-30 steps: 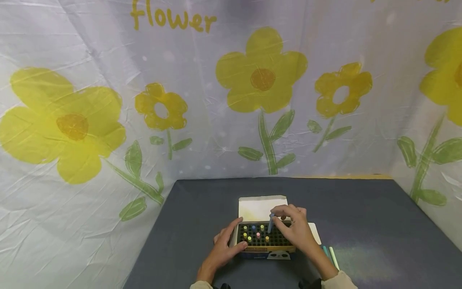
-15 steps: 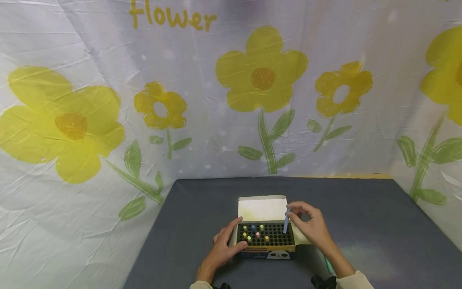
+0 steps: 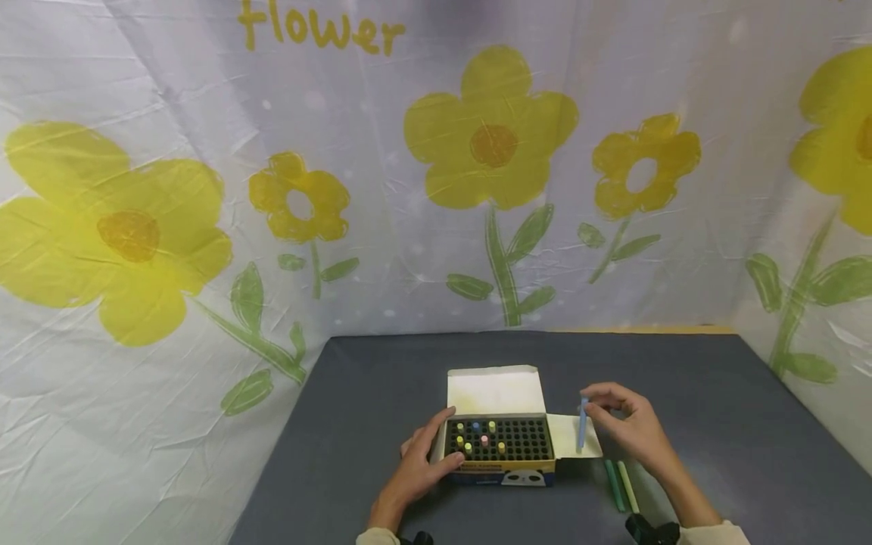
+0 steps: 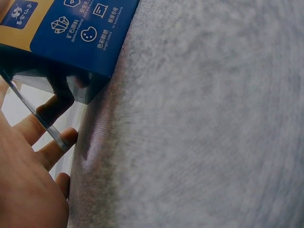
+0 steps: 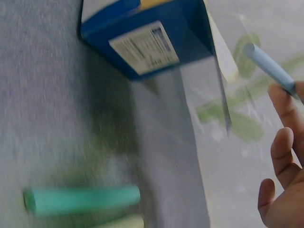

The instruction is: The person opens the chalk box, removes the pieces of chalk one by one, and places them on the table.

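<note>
An opened chalk box (image 3: 485,468), blue and yellow with a panda face on its front, holds a black grid of holes. Several chalk sticks stand in the grid's left half, among them yellow, blue and pink ones. My left hand (image 3: 421,460) grips the box's left end, thumb over the front edge and fingers along the side; in the left wrist view its fingers lie by a side flap. Between thumb and fingers my right hand (image 3: 633,430) pinches a blue chalk stick (image 3: 582,430), upright over the right flap. The right wrist view shows this chalk (image 5: 270,69) too.
On the dark table (image 3: 736,439), right of the box, a green chalk stick (image 3: 615,486) and a pale yellow-green one (image 3: 628,488) lie side by side. The white lid (image 3: 496,390) stands up at the back. A cloth with printed flowers (image 3: 402,303) hangs behind the table.
My right hand has carried the blue chalk stick rightward, from over the hole grid to over the right flap. The left hand keeps its place on the box.
</note>
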`<state>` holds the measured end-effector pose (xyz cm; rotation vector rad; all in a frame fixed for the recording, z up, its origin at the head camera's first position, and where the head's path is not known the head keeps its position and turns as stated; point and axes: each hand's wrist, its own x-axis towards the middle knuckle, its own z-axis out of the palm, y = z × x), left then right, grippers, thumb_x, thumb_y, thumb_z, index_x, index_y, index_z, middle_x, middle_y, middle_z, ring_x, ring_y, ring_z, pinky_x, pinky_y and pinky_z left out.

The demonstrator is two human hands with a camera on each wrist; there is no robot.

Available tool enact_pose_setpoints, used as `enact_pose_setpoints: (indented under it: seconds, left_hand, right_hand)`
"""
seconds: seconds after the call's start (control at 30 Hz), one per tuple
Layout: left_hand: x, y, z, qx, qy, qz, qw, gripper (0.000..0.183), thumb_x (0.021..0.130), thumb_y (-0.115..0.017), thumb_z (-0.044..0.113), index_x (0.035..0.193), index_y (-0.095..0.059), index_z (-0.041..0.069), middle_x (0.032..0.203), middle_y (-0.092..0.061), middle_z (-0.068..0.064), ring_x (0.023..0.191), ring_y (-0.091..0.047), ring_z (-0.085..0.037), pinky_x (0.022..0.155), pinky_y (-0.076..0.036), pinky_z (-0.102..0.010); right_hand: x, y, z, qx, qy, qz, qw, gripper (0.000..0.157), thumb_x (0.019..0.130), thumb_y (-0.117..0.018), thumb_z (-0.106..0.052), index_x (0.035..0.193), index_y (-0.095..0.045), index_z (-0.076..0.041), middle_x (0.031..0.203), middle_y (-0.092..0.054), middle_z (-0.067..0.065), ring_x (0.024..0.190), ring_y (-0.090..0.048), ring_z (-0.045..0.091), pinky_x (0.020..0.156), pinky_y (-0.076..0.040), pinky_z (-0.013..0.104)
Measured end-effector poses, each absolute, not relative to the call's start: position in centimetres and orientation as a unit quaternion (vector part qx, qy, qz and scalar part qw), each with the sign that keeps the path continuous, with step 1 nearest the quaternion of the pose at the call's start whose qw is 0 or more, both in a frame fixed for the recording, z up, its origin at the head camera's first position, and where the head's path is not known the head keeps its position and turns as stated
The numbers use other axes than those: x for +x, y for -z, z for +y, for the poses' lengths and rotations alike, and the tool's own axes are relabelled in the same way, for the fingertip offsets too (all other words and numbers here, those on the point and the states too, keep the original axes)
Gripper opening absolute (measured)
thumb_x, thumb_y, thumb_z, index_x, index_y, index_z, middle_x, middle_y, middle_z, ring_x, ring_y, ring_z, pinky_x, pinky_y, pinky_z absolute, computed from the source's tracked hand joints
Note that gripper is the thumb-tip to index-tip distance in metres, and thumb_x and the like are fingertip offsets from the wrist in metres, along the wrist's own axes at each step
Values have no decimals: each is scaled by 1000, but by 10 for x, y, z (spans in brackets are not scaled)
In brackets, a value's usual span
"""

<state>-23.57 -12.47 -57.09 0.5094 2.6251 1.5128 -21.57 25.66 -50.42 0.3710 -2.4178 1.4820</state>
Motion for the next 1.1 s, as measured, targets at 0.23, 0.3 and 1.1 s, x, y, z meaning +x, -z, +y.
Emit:
enact_pose_setpoints:
  seconds: [0.23, 0.3, 1.1]
  left_hand:
    - [-237, 574, -125, 169, -490, 854, 36, 72, 91, -70, 44, 155, -36, 46, 158, -46, -3, 143, -42, -37, 107, -17, -71]
    - [-237, 574, -125, 168, -490, 855, 35, 72, 91, -71, 44, 154, -37, 47, 158, -47, -3, 142, -43, -36, 106, -18, -71]
    - [-236, 570, -124, 160, -490, 856, 41, 72, 92, -71, 44, 155, -36, 45, 162, -41, -3, 146, -36, -41, 107, -17, -74]
  right_hand:
    - [-205, 506, 299, 73, -504, -856, 87, 27, 101, -65, -21, 123, -67, -5, 101, -74, -6, 93, -65, 5, 80, -53, 32]
    - [-202, 508, 309, 67, -508, -856, 72, 29, 101, -65, -22, 124, -66, -2, 102, -72, -9, 93, -67, 8, 79, -54, 33]
    - [-193, 539, 343, 109, -493, -854, -124, 26, 99, -63, -10, 117, -63, 8, 98, -74, 14, 84, -69, 7, 74, -54, 29]
